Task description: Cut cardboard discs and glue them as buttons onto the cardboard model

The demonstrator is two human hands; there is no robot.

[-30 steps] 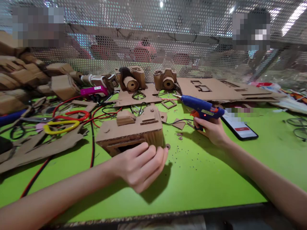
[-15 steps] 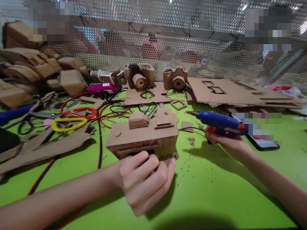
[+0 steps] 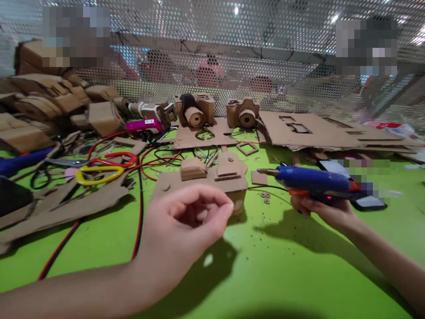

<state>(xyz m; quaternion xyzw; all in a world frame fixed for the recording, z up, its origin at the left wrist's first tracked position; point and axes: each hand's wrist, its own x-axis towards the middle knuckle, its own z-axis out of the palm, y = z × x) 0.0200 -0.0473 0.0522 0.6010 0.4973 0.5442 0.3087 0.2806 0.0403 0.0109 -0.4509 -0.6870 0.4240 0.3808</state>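
My left hand (image 3: 179, 239) is in front of a cardboard model camera (image 3: 232, 167), hiding most of its near face. Its thumb and forefinger are pinched together by the model's right end. A small round cardboard ring (image 3: 238, 206) shows right at those fingertips, partly covered. My right hand (image 3: 327, 212) is wrapped round the handle of a blue glue gun (image 3: 314, 179). The gun's nozzle points left and a red light glows on its body. Between the model and the gun lie several small cardboard rings (image 3: 265, 196) and a square cardboard piece (image 3: 259, 178).
Two finished-looking cardboard cameras (image 3: 244, 113) stand at the back before a perforated metal screen (image 3: 215, 53). Cut cardboard sheets (image 3: 325, 133) lie back right, with a phone (image 3: 368, 201) in front. Scissors (image 3: 99, 170), red-black cables (image 3: 137, 230) and scraps fill the left.
My left hand has turned and lifted, its thumb and forefinger now in front of the model's right end. The glue gun has shifted slightly right and down in my right hand.
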